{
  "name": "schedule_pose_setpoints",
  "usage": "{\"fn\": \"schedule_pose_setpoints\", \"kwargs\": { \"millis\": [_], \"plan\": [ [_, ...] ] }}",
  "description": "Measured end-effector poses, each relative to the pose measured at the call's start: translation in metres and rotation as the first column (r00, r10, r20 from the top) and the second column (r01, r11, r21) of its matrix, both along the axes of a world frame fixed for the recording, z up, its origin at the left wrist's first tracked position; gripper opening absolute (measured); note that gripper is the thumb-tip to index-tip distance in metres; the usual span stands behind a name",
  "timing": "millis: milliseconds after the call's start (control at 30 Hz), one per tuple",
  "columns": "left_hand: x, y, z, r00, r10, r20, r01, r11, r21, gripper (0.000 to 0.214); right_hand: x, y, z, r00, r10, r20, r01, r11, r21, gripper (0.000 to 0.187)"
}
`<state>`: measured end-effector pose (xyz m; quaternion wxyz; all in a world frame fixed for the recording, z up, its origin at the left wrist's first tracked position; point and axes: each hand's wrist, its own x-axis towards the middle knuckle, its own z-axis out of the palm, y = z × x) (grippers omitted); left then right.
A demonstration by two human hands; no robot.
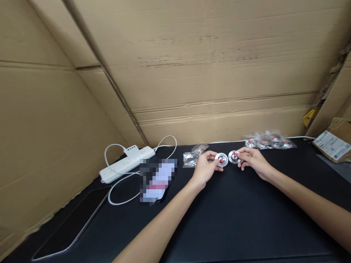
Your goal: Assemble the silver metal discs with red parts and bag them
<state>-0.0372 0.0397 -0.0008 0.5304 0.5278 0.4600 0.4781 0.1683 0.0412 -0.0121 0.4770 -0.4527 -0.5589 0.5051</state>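
Observation:
Between the thumb and fingers of my left hand (pixel 206 167) is a small round silver finger cymbal (pixel 225 157), its dished face up with a bit of red at the centre. My right hand (pixel 253 161) pinches a second silver finger cymbal (pixel 231 157) that has a red cord loop at its middle. The two cymbals are side by side with a narrow gap between them, above the black table (pixel 233 219). Just behind my left hand lies a crumpled clear plastic bag (pixel 189 159). Beyond my right hand are clear bags (pixel 267 140) with several similar silver and red pieces.
A white power strip (pixel 128 164) with a plug and looping white cable (pixel 110 197) lies on the left. Near it is a phone (pixel 159 180) with a blurred screen. A dark tablet-like panel (pixel 74 223) sits front left, a labelled brown package (pixel 333 144) far right. Cardboard walls (pixel 205 73) enclose the table.

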Motion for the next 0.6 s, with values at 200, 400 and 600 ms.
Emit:
{"fn": "schedule_pose_setpoints", "kwargs": {
  "millis": [200, 400, 600],
  "plan": [
    [-0.003, 0.001, -0.006, 0.953, -0.063, -0.296, 0.086, 0.994, 0.063, 0.008, 0.011, -0.003, 0.006, 0.775, -0.194, 0.602, -0.213, 0.817, 0.537, 0.012],
    [-0.004, -0.006, 0.003, 0.851, 0.001, -0.526, 0.104, 0.980, 0.171, 0.009, 0.019, -0.006, 0.011, 0.659, -0.106, 0.745, -0.445, 0.744, 0.499, 0.012],
    [-0.005, -0.004, 0.003, 0.838, -0.016, -0.546, 0.111, 0.984, 0.142, 0.014, 0.015, -0.008, 0.013, 0.688, -0.201, 0.697, -0.374, 0.726, 0.578, 0.005]
  ]
}}
